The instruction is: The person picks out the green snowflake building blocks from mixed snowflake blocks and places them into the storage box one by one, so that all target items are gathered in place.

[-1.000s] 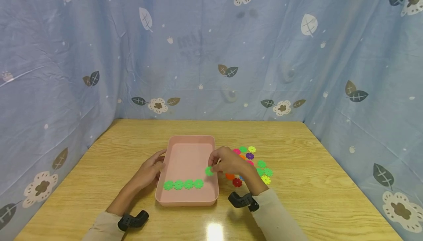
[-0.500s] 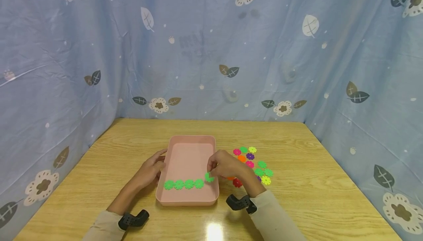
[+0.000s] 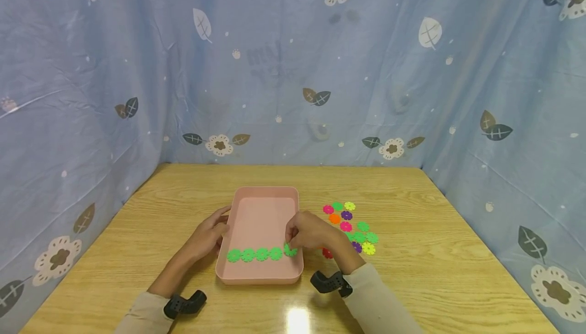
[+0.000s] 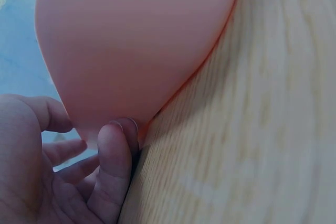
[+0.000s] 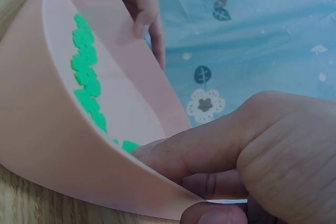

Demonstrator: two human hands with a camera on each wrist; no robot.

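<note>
Inside a shallow pink tray (image 3: 263,222), a row of several green plastic snowflake discs (image 3: 262,255) lies across the near end. My right hand (image 3: 313,230) reaches over the tray's right wall. Its thumb and fingertips pinch another green snowflake disc (image 3: 291,250) at the row's right end, low against the tray floor. In the right wrist view part of that disc (image 5: 129,146) shows beyond the fingertips. On the other side, my left hand (image 3: 208,235) holds the tray's left wall, with the thumb at the rim. The left wrist view shows its fingers (image 4: 113,153) against the outer wall.
To the right of the tray, loose snowflake discs (image 3: 346,226) in pink, orange, purple, yellow, red and green lie on the wooden table (image 3: 435,252). My right forearm partly covers some. A patterned blue curtain (image 3: 274,69) surrounds the back and sides.
My right hand has brought the green disc down and slightly nearer, from the tray's right wall to the end of the row. The left hand and tray have stayed put.
</note>
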